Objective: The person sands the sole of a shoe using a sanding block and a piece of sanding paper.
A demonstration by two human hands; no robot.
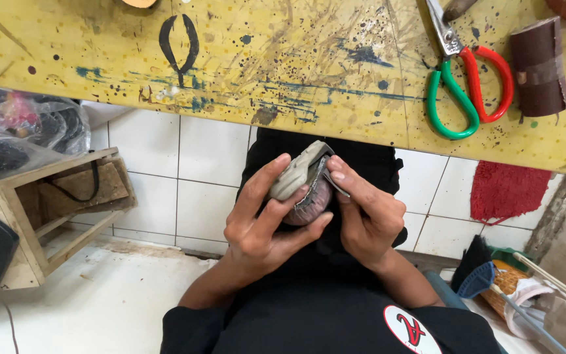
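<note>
My left hand (266,213) cups a small grey shoe (299,174) with its sole turned up, thumb and fingers wrapped around its body. My right hand (365,213) pinches the edge of the shoe's upper near the toe, fingertips pressed against the sole's rim. Both hands hold it over my lap, just below the edge of a yellow workbench (230,72). The shoe's underside facing my palm is hidden.
Scissors (470,82) with one red and one green handle lie on the bench at the right, beside a brown roll (538,65). A wooden stool (54,210) stands at the left, a red cloth (506,190) and brushes (486,275) at the right on the white tiled floor.
</note>
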